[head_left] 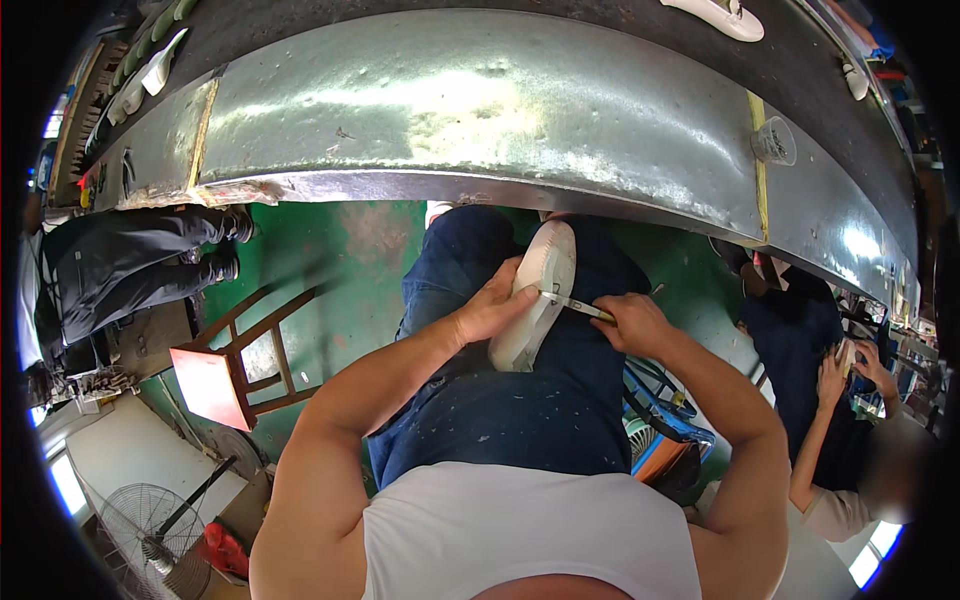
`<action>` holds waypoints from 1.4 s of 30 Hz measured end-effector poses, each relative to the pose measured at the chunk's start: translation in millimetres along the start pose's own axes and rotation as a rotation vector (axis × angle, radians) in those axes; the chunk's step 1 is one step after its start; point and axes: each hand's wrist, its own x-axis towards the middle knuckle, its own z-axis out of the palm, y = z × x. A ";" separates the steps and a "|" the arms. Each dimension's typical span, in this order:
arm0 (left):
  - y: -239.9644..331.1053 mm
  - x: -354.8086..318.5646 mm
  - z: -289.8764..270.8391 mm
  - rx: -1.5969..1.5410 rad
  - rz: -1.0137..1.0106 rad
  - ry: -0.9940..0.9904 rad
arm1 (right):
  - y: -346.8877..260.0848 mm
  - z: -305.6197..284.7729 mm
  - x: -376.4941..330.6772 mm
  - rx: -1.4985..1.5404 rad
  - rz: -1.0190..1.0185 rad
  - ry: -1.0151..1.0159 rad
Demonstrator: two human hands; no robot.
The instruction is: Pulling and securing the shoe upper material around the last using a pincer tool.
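A white shoe point(535, 290) lies lengthwise over my thighs, its sole edge turned partly up. My left hand point(492, 303) is closed around its left side, with the thumb across the middle of the shoe. In my right hand point(632, 324) is a slim pale tool with a flat, narrow end point(575, 304); the fingers wrap its handle. The tool's tip touches or nearly touches the shoe's right side by my left thumb. Whether it is a knife or a brush I cannot make out.
A metal-edged bench point(480, 110) with a dark belt runs ahead, carrying a white shoe point(720, 17) and a clear cup point(774, 141). A wooden stool point(215, 385) stands left, near a fan point(150, 535). At right, a co-worker's hands point(848, 370) hold a pale piece.
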 end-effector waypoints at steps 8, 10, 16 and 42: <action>11.7 11.5 5.4 -0.050 -0.194 0.039 | -0.1 12.4 -1.2 0.536 0.334 -0.181; 10.5 18.5 6.4 -0.146 -0.201 0.091 | -3.4 25.2 -3.5 0.573 0.362 -0.102; 17.3 23.4 19.8 -0.068 -0.263 0.135 | 25.5 33.6 -20.9 1.161 0.515 -0.282; 36.7 33.2 9.8 0.072 -0.416 0.105 | -14.6 1.8 -15.8 0.552 0.405 0.065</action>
